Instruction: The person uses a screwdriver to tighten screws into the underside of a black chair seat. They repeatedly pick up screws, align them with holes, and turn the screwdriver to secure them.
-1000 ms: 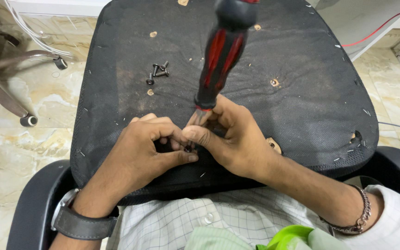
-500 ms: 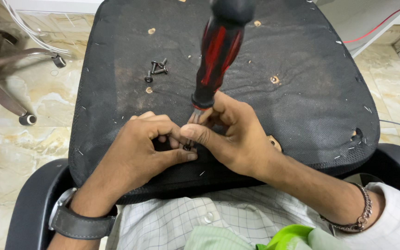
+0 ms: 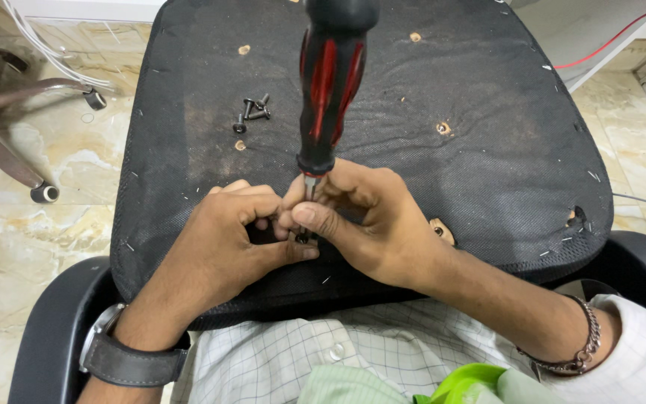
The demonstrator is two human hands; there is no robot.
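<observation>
Both hands meet low on the seat base, fingertips bunched at one spot. The left hand (image 3: 222,243) is curled closed, thumb and forefinger pinching around something small where the tool tip lands — likely a screw, but it is hidden by the fingers, so cannot tell for sure. The right hand (image 3: 371,224) is also closed, fingers and thumb pinched around the thin metal shaft of the screwdriver (image 3: 329,90) just below its handle, steadying it upright. The handle, black with red grip stripes, stands free above both hands and rises toward the camera; no palm is on it. Judgement: the screwdriver is rigid and fairly light, the ribbed handle gives a good non-slip grip and is the place to hold for turning, while the bare shaft is smooth and only good for guiding. The tip sits near the front edge of the upturned black fabric-covered chair seat (image 3: 487,150), which looks stiff underneath with a rough, dusty cover. Further out, a small cluster of loose dark screws (image 3: 252,114) lies on the seat, well apart from the hands — tiny, hard, easy to roll or drop, best pinched by the head. Several bare screw holes show in the fabric. A wristwatch (image 3: 125,357) sits on the left wrist, a chain bracelet (image 3: 581,352) on the right. A chair wheel base (image 3: 16,142) lies on the marble floor at left.
</observation>
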